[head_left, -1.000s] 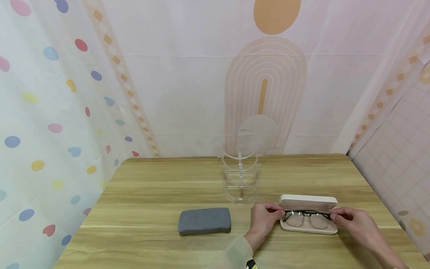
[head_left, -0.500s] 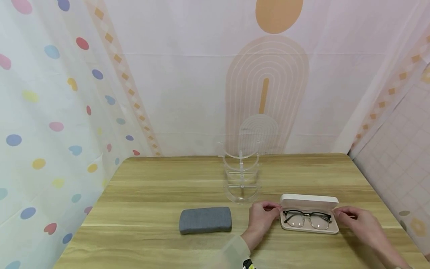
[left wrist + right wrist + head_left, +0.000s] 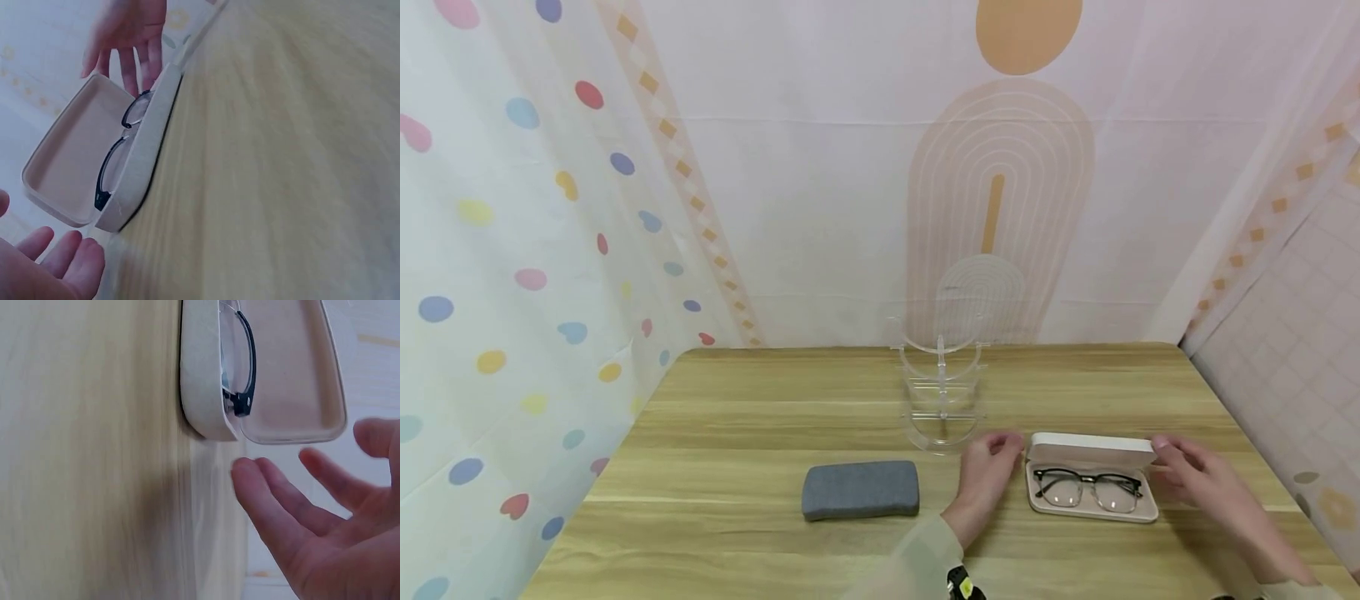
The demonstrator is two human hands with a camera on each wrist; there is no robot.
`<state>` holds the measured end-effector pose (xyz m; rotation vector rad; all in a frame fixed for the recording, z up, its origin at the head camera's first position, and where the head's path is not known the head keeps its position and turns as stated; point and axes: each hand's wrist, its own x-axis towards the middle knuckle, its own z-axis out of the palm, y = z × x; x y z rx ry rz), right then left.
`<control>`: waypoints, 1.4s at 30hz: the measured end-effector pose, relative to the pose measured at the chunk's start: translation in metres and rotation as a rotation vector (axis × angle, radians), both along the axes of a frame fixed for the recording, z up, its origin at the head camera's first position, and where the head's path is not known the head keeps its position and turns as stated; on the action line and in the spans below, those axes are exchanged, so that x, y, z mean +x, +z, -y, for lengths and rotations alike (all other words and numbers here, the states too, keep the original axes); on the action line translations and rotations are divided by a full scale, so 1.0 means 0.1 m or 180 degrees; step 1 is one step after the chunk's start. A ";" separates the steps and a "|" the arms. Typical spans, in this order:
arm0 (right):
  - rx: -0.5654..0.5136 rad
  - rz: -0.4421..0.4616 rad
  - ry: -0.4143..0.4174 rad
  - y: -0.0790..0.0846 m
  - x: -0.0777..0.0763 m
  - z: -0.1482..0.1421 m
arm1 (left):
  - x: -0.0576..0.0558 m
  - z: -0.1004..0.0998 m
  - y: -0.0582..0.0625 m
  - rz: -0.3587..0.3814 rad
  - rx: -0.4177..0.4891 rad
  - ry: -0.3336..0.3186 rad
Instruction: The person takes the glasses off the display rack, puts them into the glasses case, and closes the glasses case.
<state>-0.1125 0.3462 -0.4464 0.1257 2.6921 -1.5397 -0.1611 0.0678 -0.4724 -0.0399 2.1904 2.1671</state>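
Note:
An open cream glasses case [image 3: 1092, 452] lies on the wooden table [image 3: 737, 433] at the right front, lid raised. Black-rimmed glasses [image 3: 1086, 487] lie folded inside it, also seen in the left wrist view as glasses [image 3: 119, 153] and in the right wrist view as glasses [image 3: 240, 359]. My left hand [image 3: 988, 467] hovers just left of the case with relaxed fingers, holding nothing. My right hand [image 3: 1187, 471] hovers at the case's right end beside the lid, fingers straight and spread [image 3: 281, 506], also holding nothing.
A closed grey fabric glasses case [image 3: 860, 490] lies left of my left hand. A clear acrylic tiered stand [image 3: 940, 383] rises behind the hands at the table's middle. Patterned curtains enclose the table on three sides.
Both hands have let go of the glasses, which now lie in the cream case, and have drawn back and up to the case's two ends.

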 end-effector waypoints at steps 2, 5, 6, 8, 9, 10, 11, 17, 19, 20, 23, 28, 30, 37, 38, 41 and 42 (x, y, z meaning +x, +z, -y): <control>-0.0109 0.0163 0.0080 0.01 -0.02 0.03 | 0.00 -0.02 0.03 0.0089 -0.0015 -0.0079; -0.0211 0.0307 0.0114 0.01 -0.04 0.07 | -0.01 -0.04 0.06 0.0215 -0.0018 -0.0185; -0.0212 0.0323 0.0127 0.01 -0.05 0.08 | -0.01 -0.05 0.06 0.0236 -0.0053 -0.0208; -0.0199 0.0367 0.0144 0.01 -0.06 0.08 | -0.02 -0.06 0.06 0.0244 -0.0172 -0.0227; -0.0185 0.0380 0.0155 0.01 -0.06 0.08 | -0.03 -0.06 0.06 0.0226 -0.0238 -0.0226; -0.0163 0.0388 0.0154 0.01 -0.07 0.08 | -0.03 -0.06 0.06 0.0214 -0.0309 -0.0223; -0.0168 0.0391 0.0165 0.01 -0.07 0.08 | -0.03 -0.06 0.05 0.0209 -0.0368 -0.0222; -0.0325 0.0421 0.0297 -0.02 -0.08 0.02 | -0.04 -0.05 0.04 0.0299 -0.0190 -0.0322; -0.0405 0.0506 0.0394 -0.03 -0.09 -0.03 | -0.04 -0.04 0.04 0.0349 -0.0082 -0.0358; -0.0449 0.0545 0.0430 -0.04 -0.09 -0.05 | -0.04 -0.04 0.04 0.0374 -0.0038 -0.0371; -0.0594 0.0603 0.0627 -0.07 -0.10 -0.14 | -0.05 -0.03 0.04 0.0430 0.0047 -0.0443; -0.0878 0.0416 0.1047 -0.12 -0.12 -0.25 | -0.04 0.00 0.02 0.0443 0.0131 -0.0593; -0.0945 0.0310 0.1175 -0.13 -0.11 -0.28 | -0.03 0.02 0.02 0.0430 0.0146 -0.0655; -0.0831 0.0027 0.1447 -0.17 -0.08 -0.33 | 0.00 0.10 0.01 0.0375 0.0210 -0.0861; -0.0803 -0.0037 0.1493 -0.17 -0.07 -0.33 | 0.00 0.11 0.01 0.0349 0.0182 -0.0903; -0.0696 -0.0280 0.1634 -0.19 -0.05 -0.33 | 0.02 0.16 0.00 0.0270 0.0095 -0.1040; -0.0652 -0.0359 0.1669 -0.19 -0.05 -0.34 | 0.02 0.17 0.00 0.0229 0.0058 -0.1080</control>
